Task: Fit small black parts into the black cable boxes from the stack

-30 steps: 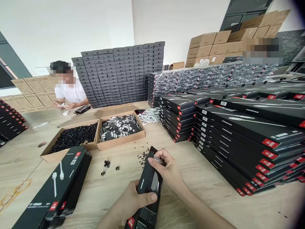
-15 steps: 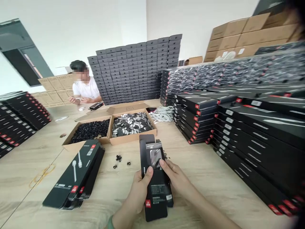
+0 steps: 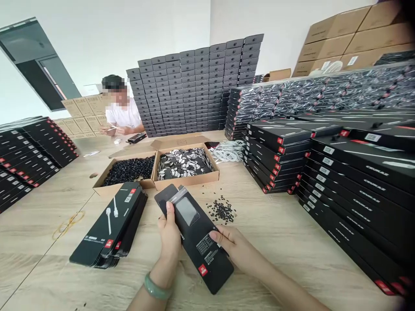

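Between my two hands is a flat black packaging box (image 3: 201, 231) with a clear window, a red logo and white print; it slants from upper left to lower right above the table. My left hand (image 3: 170, 233) is closed on its upper left side, thumb on the front. My right hand (image 3: 231, 246) grips its lower right edge, thumb near the printed text. Left of my hands lies a stack of flat black box sleeves (image 3: 110, 224) picturing a white cable. Beyond the box, tiny black pieces (image 3: 222, 210) are scattered on the wood.
An open carton of small black parts (image 3: 129, 170) adjoins a carton of black and white discs (image 3: 186, 164). White cables (image 3: 228, 151) lie behind. Tall stacks of black boxes (image 3: 350, 181) line the right; more boxes (image 3: 29, 151) stand left. A person (image 3: 121, 110) sits across the table.
The box has turned from nearly upright to a slant, its top now to the left. My left hand has moved up and left along it, my right hand down toward its lower end. The view has shifted.
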`<state>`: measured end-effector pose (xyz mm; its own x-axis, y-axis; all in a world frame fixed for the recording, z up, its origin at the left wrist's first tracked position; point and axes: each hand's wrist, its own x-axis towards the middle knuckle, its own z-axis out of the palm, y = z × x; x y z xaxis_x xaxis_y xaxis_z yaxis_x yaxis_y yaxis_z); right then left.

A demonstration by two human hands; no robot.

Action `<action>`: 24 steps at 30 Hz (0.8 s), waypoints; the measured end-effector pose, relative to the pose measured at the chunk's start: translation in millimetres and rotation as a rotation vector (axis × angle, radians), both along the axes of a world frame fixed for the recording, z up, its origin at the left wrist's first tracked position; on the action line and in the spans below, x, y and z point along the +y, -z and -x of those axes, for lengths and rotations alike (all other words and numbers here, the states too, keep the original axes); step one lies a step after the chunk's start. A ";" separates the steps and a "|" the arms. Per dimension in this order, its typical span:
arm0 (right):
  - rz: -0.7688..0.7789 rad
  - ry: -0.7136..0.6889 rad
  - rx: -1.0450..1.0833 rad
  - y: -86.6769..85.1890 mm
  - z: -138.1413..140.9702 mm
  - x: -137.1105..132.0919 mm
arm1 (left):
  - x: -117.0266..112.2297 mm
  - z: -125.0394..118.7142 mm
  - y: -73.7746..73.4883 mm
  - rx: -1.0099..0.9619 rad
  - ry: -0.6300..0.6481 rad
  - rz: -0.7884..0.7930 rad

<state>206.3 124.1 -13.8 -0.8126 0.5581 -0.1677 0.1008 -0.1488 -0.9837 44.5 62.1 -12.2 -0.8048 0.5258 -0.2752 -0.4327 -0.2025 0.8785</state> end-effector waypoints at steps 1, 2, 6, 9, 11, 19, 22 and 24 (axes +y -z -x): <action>-0.001 0.046 -0.014 1.7 0.2 0.3 | 0.0 1.1 2.0 0.004 -0.026 0.005; 0.004 0.074 -0.016 2.9 0.5 0.4 | 0.0 1.8 3.8 0.004 -0.052 0.013; 0.069 0.048 0.107 3.0 2.8 0.0 | 0.4 2.0 7.1 0.004 -0.183 0.044; 0.107 0.100 0.162 -0.2 2.9 4.2 | 0.9 0.3 3.2 0.027 -0.224 0.007; 0.126 0.181 0.155 -3.2 -0.9 12.7 | -0.2 1.5 -2.3 0.043 -0.155 -0.087; -0.020 -0.039 0.047 -17.3 -26.3 40.8 | -21.3 6.7 -15.5 -0.351 1.081 -0.074; -0.221 0.105 0.036 -17.8 -23.5 38.8 | -24.8 -13.1 -13.1 -0.243 1.291 0.000; -0.281 0.308 0.042 -15.5 -20.5 39.9 | -24.0 -26.9 -12.7 -0.150 1.211 -0.015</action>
